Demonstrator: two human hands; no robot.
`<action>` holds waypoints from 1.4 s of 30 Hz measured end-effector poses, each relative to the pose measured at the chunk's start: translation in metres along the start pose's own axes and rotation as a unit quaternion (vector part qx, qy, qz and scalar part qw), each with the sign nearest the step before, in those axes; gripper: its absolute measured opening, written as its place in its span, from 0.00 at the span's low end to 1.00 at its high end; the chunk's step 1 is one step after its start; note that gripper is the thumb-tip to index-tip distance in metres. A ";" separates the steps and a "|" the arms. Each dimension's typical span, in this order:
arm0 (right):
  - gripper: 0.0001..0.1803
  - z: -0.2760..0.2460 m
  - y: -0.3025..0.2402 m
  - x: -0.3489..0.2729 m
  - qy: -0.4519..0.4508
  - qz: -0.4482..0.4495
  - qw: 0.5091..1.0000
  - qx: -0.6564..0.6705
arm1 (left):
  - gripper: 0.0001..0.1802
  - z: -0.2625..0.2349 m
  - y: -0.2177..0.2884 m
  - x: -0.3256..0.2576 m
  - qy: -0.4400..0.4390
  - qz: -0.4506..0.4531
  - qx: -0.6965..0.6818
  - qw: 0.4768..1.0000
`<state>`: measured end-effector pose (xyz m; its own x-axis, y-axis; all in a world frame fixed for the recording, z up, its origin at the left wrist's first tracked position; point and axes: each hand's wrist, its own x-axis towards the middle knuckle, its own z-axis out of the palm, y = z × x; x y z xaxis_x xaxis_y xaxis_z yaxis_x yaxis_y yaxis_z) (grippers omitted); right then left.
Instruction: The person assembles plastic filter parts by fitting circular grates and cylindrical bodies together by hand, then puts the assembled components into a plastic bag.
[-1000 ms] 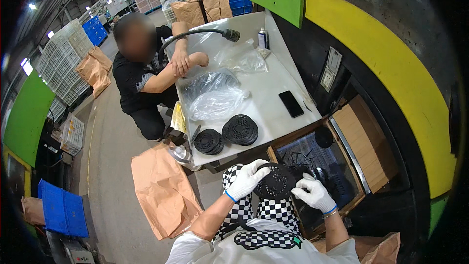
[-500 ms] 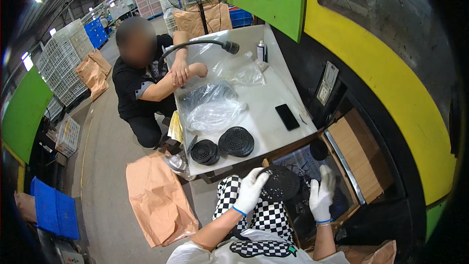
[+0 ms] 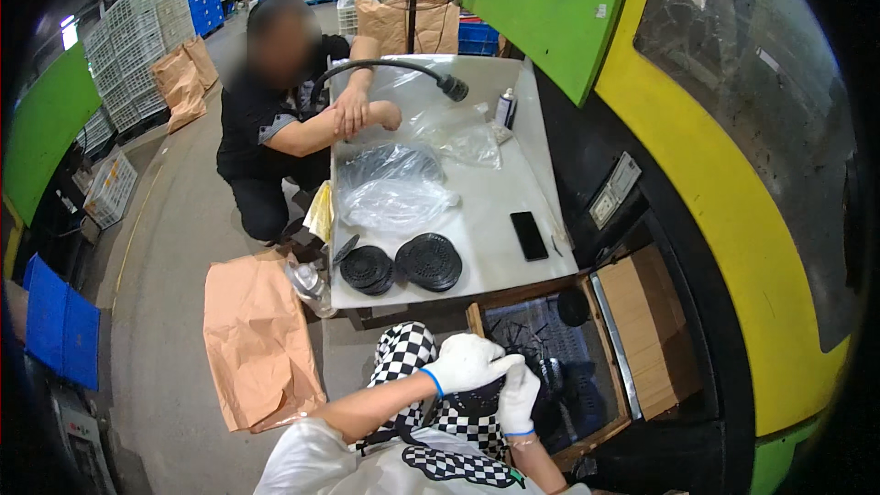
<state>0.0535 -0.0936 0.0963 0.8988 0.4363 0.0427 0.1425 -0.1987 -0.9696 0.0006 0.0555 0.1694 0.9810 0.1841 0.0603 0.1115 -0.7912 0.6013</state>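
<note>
Low over my checkered lap, a black perforated plastic disc (image 3: 478,401) is mostly covered by my gloved hands. My left hand (image 3: 469,364), in a white glove, is closed on the disc's upper edge. Right beside it, the white-gloved fingers of my right hand (image 3: 520,396) are pinched together against the left fingertips; what they grip is hidden. On the white table ahead lie two stacks of similar discs, a left stack (image 3: 368,269) and a right stack (image 3: 429,262). A wooden-framed bin (image 3: 600,348) with black parts inside is to the right of my hands.
A co-worker (image 3: 284,119) crouches at the table's left side, arms resting on it. The white table (image 3: 486,257) also bears clear plastic bags (image 3: 394,188), a phone (image 3: 529,236), a spray can (image 3: 506,108) and a bendable lamp (image 3: 449,85). Brown paper (image 3: 261,339) lies on the floor.
My right hand has moved left from over the bin, closing its spread fingers beside my left hand. The disc has come closer to my lap. The view has shifted.
</note>
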 end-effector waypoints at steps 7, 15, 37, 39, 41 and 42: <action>0.35 0.001 -0.029 0.012 0.000 0.151 0.953 0.262 | 0.16 0.018 0.006 -0.018 0.168 -0.024 -0.316 0.933; 0.30 0.026 -0.031 -0.006 -0.115 -0.009 0.990 0.087 | 0.25 -0.007 -0.035 -0.016 0.014 0.048 -0.033 0.998; 0.53 0.037 0.003 -0.009 -0.247 0.232 0.830 0.444 | 0.25 0.013 -0.011 -0.041 0.120 -0.194 -0.595 0.771; 0.38 0.031 0.087 0.013 -0.138 0.186 0.927 0.296 | 0.23 0.032 -0.021 -0.039 0.130 -0.174 -0.572 0.791; 0.21 0.025 -0.014 0.019 -0.093 0.100 0.982 0.134 | 0.28 0.045 -0.035 -0.046 0.240 -0.299 -0.464 0.799; 0.13 0.025 -0.024 0.020 -0.045 0.079 0.992 0.092 | 0.28 0.040 -0.029 -0.040 0.278 -0.325 -0.491 0.759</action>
<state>0.0575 -0.0579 0.1139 0.8619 0.4908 -0.1274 -0.0827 -0.1118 -0.9903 -0.0359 0.0476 0.1174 0.5202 0.7832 -0.3407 0.1042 0.3378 0.9354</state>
